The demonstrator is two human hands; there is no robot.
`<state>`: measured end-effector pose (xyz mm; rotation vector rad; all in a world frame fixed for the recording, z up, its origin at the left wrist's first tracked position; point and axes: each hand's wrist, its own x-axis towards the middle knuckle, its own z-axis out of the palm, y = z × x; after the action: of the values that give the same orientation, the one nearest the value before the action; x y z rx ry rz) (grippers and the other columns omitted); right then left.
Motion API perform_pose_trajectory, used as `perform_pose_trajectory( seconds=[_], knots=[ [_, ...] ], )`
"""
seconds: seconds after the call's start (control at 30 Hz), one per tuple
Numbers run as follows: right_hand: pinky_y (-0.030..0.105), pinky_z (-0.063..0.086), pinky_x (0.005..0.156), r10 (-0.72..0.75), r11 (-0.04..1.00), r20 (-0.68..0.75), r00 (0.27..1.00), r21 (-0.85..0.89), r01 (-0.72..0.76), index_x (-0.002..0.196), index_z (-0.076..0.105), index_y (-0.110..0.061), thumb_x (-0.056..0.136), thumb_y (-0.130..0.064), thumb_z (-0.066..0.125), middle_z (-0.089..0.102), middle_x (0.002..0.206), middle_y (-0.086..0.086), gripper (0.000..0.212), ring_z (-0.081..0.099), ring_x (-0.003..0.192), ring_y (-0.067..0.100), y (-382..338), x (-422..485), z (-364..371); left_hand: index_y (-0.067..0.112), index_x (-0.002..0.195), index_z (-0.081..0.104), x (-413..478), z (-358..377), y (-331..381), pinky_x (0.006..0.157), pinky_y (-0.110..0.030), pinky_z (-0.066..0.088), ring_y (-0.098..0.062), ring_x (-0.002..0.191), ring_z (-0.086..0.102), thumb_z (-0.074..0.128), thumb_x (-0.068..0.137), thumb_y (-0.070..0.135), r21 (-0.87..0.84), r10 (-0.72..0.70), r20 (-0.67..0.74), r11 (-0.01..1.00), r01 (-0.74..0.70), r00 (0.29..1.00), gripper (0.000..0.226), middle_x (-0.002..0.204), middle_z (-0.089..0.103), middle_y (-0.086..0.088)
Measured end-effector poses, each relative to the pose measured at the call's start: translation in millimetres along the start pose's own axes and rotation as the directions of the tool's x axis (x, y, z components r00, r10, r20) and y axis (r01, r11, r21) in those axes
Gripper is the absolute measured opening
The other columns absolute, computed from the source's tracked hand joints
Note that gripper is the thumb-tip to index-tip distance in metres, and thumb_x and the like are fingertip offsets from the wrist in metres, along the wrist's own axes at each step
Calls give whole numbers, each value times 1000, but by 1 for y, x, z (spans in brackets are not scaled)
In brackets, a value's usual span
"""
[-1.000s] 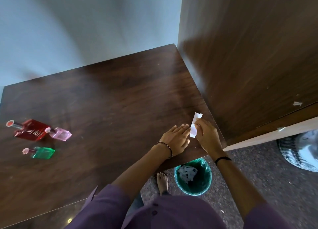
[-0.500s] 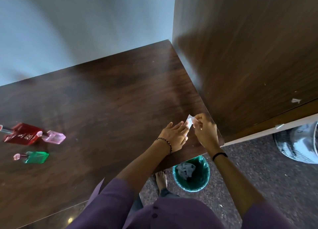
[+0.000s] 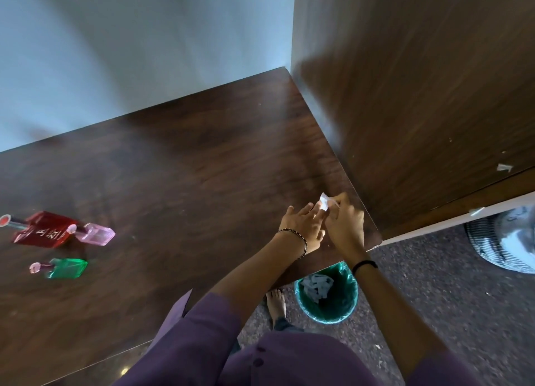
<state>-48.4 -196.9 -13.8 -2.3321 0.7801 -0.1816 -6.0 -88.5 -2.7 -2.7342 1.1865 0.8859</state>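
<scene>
A small white scrap of paper (image 3: 324, 201) sits at the right end of the dark wooden table (image 3: 188, 168). My right hand (image 3: 346, 227) pinches the scrap between thumb and fingertips. Beside it my left hand (image 3: 302, 226) lies flat on the tabletop, its straight fingertips touching the scrap's lower edge. Much of the paper is hidden by my fingers.
Three perfume bottles lie at the table's left: red (image 3: 43, 232), pink (image 3: 97, 233), green (image 3: 65, 268). A green bin (image 3: 350, 287) holding crumpled paper stands on the floor below the table edge beside my bare foot (image 3: 275, 300). A wooden cabinet (image 3: 419, 96) walls the right side.
The paper was a longer upright strip a second ago; now it shows smaller, folded or crumpled between my fingers. Both hands stayed at the table's right end.
</scene>
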Motion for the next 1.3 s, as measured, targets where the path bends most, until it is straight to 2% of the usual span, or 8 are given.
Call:
perform_pose_trajectory(
  seconds=[0.27, 0.4, 0.47, 0.53, 0.63, 0.7, 1.0, 1.3],
  knots=[
    [30, 48, 66, 141, 976, -108, 984, 181, -120, 105, 59, -6, 100, -20, 56, 73, 98, 16, 15, 71, 86, 37, 1, -9, -13, 12, 156, 12, 0, -1, -3, 121, -49, 16, -15, 153, 13, 35, 103, 34, -11, 42, -19, 999, -42, 999, 62, 167, 9, -1],
    [28, 50, 65, -51, 980, -157, 986, 182, 80, 93, 72, -12, 93, -22, 68, 76, 86, 1, 11, 70, 75, 18, -9, -19, -14, 12, 135, 53, -5, 0, -21, 106, -39, 36, -25, 130, 51, 45, 99, 22, -302, -69, -330, 953, -36, 941, 38, 139, 57, -7],
    [23, 54, 69, -187, 956, -155, 970, 197, 216, 90, 78, -11, 86, -13, 76, 77, 89, -2, 5, 70, 77, 10, -16, -25, -10, 14, 116, 66, -15, 4, -33, 90, -37, 47, -25, 107, 64, 44, 101, 24, -616, -319, -395, 788, 9, 862, 28, 114, 70, -6],
    [17, 54, 76, -302, 918, -127, 945, 229, 324, 92, 80, -8, 81, -6, 79, 77, 93, 1, 10, 71, 82, 8, -24, -29, -4, 14, 102, 72, -24, 3, -46, 84, -35, 51, -20, 94, 68, 46, 102, 36, -893, -491, -221, 449, 26, 843, 34, 100, 75, -6],
    [18, 54, 84, -429, 880, -24, 903, 214, 424, 97, 79, -6, 82, 2, 76, 76, 100, 4, 17, 70, 90, 11, -40, -33, 12, 15, 88, 74, -35, 0, -69, 66, -26, 56, -14, 79, 72, 59, 95, 42, -1000, -550, 21, -7, 20, 835, 32, 85, 75, -5],
    [23, 54, 90, -458, 874, 21, 889, 194, 446, 100, 79, -7, 83, 3, 73, 75, 106, 4, 21, 69, 95, 11, -52, -34, 22, 9, 95, 74, -41, 3, -85, 55, -21, 54, -11, 68, 71, 63, 95, 31, -993, -564, 38, -115, -33, 825, 25, 82, 73, -8],
    [-3, 36, 91, -574, 814, 140, 807, 209, 542, 93, 80, -9, 80, 0, 76, 76, 102, 5, 16, 64, 97, 8, -111, -47, 61, 6, 100, 74, -87, 17, -146, 48, -20, 53, -16, 67, 71, 68, 92, 24, -970, -718, 59, -206, -131, 694, 20, 83, 74, -10],
    [16, 54, 80, -626, 777, 266, 733, 285, 561, 77, 69, -9, 73, 12, 73, 72, 94, -2, 22, 67, 87, 5, -169, -55, 110, 9, 87, 76, -128, 36, -206, 45, -19, 50, -18, 68, 72, 78, 83, 27, -933, -835, 131, -287, -219, 535, 19, 84, 78, -11]
  ],
)
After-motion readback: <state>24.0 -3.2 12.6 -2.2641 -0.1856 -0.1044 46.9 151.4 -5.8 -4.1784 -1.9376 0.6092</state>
